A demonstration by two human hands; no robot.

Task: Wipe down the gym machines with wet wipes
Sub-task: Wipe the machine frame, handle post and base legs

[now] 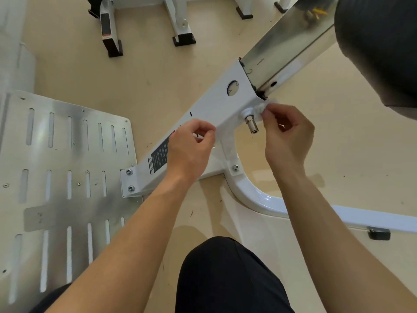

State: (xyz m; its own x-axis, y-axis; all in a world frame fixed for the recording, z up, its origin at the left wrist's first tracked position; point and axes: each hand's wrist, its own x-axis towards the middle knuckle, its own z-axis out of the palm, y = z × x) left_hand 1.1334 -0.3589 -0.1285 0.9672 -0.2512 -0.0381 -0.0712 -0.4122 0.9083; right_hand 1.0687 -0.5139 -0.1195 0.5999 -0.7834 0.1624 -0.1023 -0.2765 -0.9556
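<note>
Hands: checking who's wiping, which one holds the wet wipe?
The right hand, pinching the wipe against the frame beside the metal pin; the left hand rests on the frame without one.

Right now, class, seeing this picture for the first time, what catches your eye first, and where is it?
Centre right, the right hand pinches a crumpled white wet wipe against the white painted metal beam, beside a short chrome pin. The left hand rests with curled fingers lower on that beam, and a large slotted bare-metal footplate fills the left side.
</note>
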